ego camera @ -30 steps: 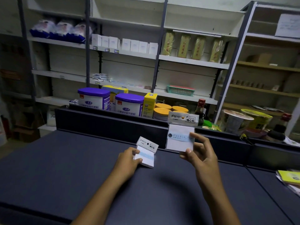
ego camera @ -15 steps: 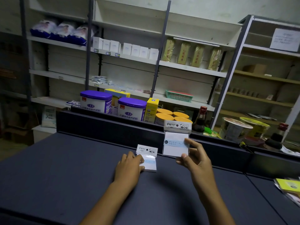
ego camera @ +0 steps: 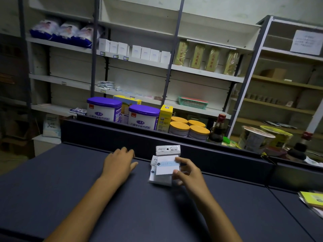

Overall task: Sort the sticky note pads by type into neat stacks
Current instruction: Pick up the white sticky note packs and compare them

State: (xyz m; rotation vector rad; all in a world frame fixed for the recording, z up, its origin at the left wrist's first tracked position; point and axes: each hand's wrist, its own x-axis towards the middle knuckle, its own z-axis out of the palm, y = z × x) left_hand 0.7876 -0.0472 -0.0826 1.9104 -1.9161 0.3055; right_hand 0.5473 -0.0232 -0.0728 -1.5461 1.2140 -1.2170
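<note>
My right hand point(ego camera: 187, 173) pinches the top pad point(ego camera: 167, 165) over another pad point(ego camera: 158, 179); released crooked beneath my fingertips, it slides askew, while my left hand point(ego camera: 118, 163) lies open, empty.

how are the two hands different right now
The right hand pinches a sticky note pad between thumb and fingers, over another pad lying on the table. The left hand holds nothing and lies palm down, beside the pads. Both are bare.
</note>
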